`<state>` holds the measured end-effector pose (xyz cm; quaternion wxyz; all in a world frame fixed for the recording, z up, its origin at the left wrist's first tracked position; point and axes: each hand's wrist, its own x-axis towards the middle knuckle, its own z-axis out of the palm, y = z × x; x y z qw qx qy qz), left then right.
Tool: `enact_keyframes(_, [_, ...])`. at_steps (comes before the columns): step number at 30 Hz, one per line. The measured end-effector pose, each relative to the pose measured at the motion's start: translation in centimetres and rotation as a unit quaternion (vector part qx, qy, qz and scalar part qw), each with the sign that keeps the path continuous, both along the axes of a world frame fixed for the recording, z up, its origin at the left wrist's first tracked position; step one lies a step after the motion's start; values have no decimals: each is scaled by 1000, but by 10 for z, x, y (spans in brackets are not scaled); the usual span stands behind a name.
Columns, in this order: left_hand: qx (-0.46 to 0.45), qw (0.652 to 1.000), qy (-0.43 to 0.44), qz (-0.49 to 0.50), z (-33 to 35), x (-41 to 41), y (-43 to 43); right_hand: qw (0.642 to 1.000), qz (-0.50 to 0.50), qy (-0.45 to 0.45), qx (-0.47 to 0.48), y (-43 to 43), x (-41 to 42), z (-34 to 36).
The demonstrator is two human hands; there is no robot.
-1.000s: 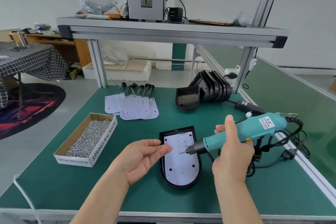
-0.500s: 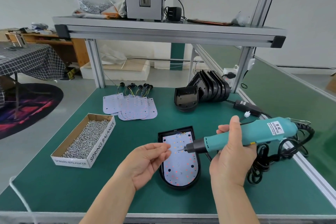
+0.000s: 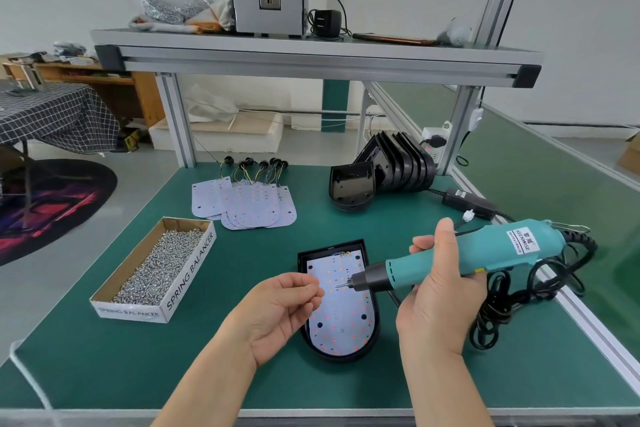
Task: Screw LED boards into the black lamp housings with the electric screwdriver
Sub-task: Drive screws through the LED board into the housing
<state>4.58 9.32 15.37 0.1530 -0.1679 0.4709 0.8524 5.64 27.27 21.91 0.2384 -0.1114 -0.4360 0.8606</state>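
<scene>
Head view of a green-topped assembly table (image 3: 104, 357). A black lamp housing (image 3: 330, 249) is laid flat near the front edge of the table, between the two hands, and a white LED board (image 3: 343, 315) is seated inside it. The electric screwdriver (image 3: 485, 251) is gripped around its teal body by the right hand (image 3: 436, 302), with the thumb raised over the top. The tool is held nearly level, and its bit (image 3: 343, 285) is pointed leftward above the upper half of the board. The left hand (image 3: 280, 308) is held palm up just beside the bit, over the left rim of the housing, with thumb and fingertips drawn together; whether a screw is pinched there cannot be told. An open cardboard box of screws (image 3: 156, 270) is placed at the left of the table. Spare LED boards (image 3: 249, 206) with attached leads are fanned out behind the box, and empty housings (image 3: 394, 163) are stacked at the rear right. The black cable (image 3: 498, 312) of the screwdriver is coiled on the table to the right of the housing.
</scene>
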Motion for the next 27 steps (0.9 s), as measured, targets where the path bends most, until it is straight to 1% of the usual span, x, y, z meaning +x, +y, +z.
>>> enact_keyframes(5, [1, 1000, 1, -17, 0, 2, 1, 996, -85, -7, -15, -5, -9, -2])
enact_keyframes(15, [-5, 999, 19, -48, 6, 5, 7, 995, -91, 24, -10, -8, -16, -12])
enact_keyframes(25, [-11, 999, 36, -36, 6, 5, 9, 996, -88, 33, 3, -9, -18, -15])
enact_keyframes(27, [-24, 998, 47, -28, 5, 6, 11, 995, -94, 34, 3, -10, -19, -16])
